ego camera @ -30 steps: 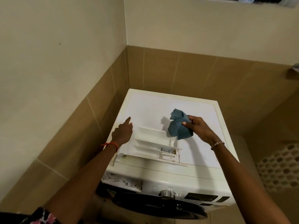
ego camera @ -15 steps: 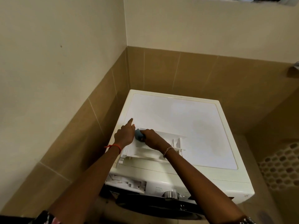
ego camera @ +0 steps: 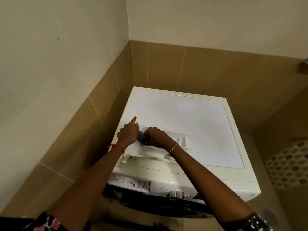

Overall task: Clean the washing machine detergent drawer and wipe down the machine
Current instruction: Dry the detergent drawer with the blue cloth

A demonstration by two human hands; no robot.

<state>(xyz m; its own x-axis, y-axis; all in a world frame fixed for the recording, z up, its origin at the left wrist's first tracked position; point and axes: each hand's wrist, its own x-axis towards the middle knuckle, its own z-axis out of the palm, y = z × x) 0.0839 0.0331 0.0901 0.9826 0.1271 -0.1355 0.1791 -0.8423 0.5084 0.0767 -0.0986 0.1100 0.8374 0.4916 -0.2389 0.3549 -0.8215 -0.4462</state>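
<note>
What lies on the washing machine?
The detergent drawer lies there. The right hand grips a blue cloth in it; the left hand touches it. Its left end is hidden.

Arms reached forward; left hand (ego camera: 127,135) lay knuckles-up, index straight; right hand (ego camera: 156,137) gripped cloth (ego camera: 141,138) (hands close together).

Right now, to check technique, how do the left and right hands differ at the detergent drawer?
The left hand holds no cloth and rests against the detergent drawer, forefinger stretched out; the right hand is curled round the blue cloth inside the drawer. The left wrist wears a red string, the right a metal bracelet. Both are at the drawer.
</note>
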